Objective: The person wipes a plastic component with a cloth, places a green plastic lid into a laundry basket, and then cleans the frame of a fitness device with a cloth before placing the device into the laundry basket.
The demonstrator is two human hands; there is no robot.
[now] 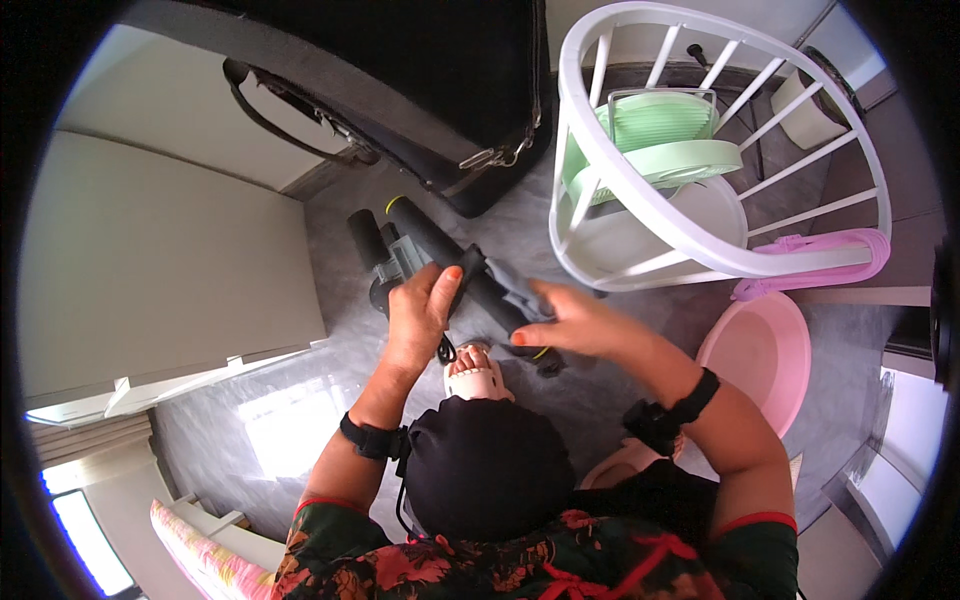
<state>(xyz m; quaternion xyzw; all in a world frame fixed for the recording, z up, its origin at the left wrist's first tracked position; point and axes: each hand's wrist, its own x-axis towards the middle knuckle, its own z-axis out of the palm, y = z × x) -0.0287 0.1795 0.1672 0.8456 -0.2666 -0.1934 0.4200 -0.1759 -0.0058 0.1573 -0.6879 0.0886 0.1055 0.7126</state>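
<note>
My left hand (414,318) is closed round a long black tube-shaped device (424,232) with yellow rings near its ends. Beside its upper end is a shorter dark cylinder (368,238) with a grey, partly see-through section (406,256); how the two join is hidden behind my fingers. A grey cloth (516,288) lies against the tube's lower half. My right hand (580,320) presses this cloth to the tube, thumb toward the near side. A small loop of black cord (446,348) hangs below my left hand, above my sandalled foot (470,376).
A large black bag (460,80) stands at the far side. At the far right is a white barred rack (665,215) holding light-green items (660,135); a pink strap (830,258) hangs on it. Below sits a pink basin (765,360). A pale cabinet (180,270) bounds the left.
</note>
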